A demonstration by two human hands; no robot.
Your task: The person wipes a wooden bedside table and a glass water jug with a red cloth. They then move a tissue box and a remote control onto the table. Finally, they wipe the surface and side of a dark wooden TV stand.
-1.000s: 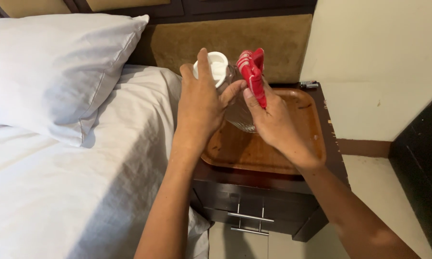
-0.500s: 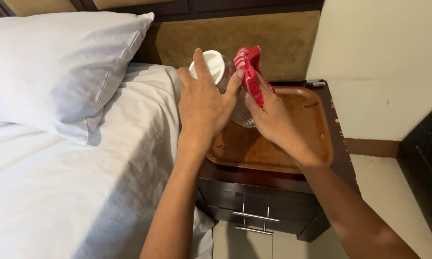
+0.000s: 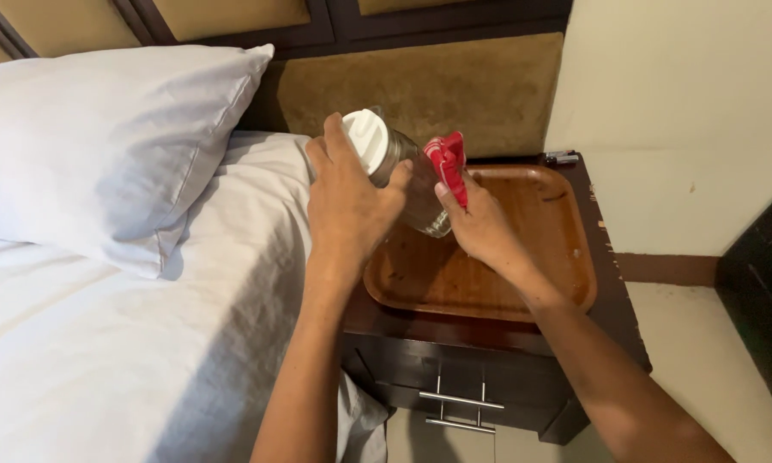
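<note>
Closest to me is the dark wooden nightstand point(image 3: 489, 360), its drawer with a metal handle point(image 3: 459, 410) facing out. On top of the nightstand lies a brown wooden tray point(image 3: 523, 274), bare where it shows. Just above the tray's left end, the left hand point(image 3: 347, 201) is wrapped around a clear glass jar point(image 3: 416, 193), which is tilted, its white lid point(image 3: 366, 140) pointing up and to the left, away from the nightstand. The right hand point(image 3: 480, 227) has its fingers closed on a red cloth point(image 3: 450, 163) and presses it against the jar's right side, over the tray. The jar is off the tray, held up between the two hands. Left of the nightstand is the bed with its white sheet point(image 3: 103, 360), and further back a white pillow point(image 3: 103, 146). Behind the nightstand runs a tan padded headboard point(image 3: 455, 86), and at the nightstand's far right corner sits a small dark object point(image 3: 560, 158) I cannot make out.
</note>
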